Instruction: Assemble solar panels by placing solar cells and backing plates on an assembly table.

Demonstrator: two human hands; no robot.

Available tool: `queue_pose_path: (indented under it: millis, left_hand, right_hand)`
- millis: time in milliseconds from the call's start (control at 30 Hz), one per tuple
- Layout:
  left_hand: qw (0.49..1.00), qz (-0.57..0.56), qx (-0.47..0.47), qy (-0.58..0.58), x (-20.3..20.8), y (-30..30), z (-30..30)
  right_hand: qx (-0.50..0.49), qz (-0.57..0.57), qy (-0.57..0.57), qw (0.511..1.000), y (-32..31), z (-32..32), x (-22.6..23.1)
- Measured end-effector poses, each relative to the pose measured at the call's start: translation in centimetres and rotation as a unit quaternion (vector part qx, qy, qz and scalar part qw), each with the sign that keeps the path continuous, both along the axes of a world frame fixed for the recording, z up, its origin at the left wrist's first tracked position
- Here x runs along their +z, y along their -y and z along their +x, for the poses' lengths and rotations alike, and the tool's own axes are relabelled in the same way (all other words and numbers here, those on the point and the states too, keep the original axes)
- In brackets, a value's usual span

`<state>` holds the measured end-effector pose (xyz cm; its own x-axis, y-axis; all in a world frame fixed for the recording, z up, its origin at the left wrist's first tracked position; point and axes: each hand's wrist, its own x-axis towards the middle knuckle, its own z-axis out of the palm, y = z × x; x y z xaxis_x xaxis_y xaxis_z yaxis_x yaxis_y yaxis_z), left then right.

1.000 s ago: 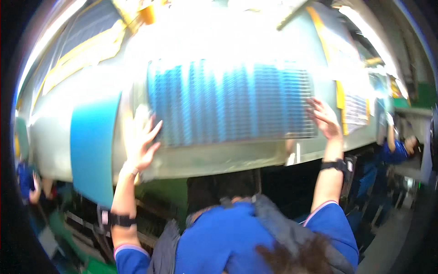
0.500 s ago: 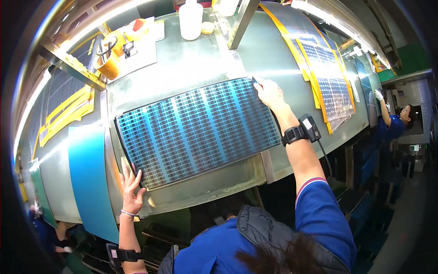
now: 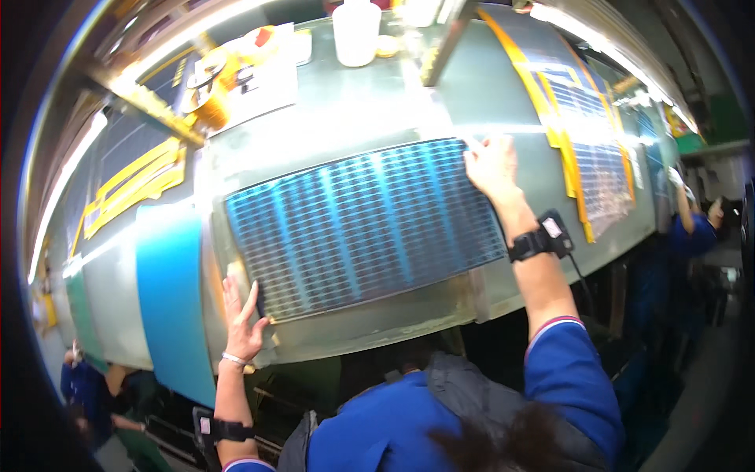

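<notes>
A dark rectangular sheet (image 3: 370, 228) with blue glints and rows of small repeated shapes lies flat on the pale worktop, slightly blurred. At its far right corner is my right hand (image 3: 494, 169), fingers bent and thumb along the edge, gripping that corner. Beside the near left corner, my left hand (image 3: 242, 321) has its fingers spread, thumb close to the sheet's left edge; whether it touches the edge I cannot tell. Both wrists wear black straps with small boxes.
A plain blue sheet (image 3: 174, 291) lies to the left. Yellow-edged films (image 3: 586, 141) are at the right. A white jug (image 3: 356, 33) and orange tape rolls (image 3: 211, 106) stand at the back. Metal posts (image 3: 450, 47) rise from the worktop. Co-workers (image 3: 692, 224) are at both sides.
The whole view has shifted, so the worktop and sheet appear farther right. My left fingers have come slightly away from the sheet's left edge. My right hand stays at the same corner.
</notes>
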<state>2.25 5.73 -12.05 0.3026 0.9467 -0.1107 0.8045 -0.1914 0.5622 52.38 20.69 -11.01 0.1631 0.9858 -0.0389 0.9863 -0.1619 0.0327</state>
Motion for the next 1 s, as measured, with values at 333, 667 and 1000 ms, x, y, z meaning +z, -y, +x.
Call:
queue_pose_path:
  millis: [333,667,1000]
  left_hand:
    - [0.974,0.184,0.022,-0.132,-2.6,-9.1,7.0]
    - [0.926,0.269,0.109,-0.24,-6.3,-14.9,4.9]
    - [0.944,0.278,0.097,-0.147,-6.5,-14.9,6.7]
  right_hand:
    - [0.049,0.254,-0.089,0.962,1.8,-0.1,-6.9]
    - [0.126,0.028,-0.289,0.949,9.2,5.9,-3.6]
    - [0.126,0.023,-0.273,0.953,16.1,9.0,-2.3]
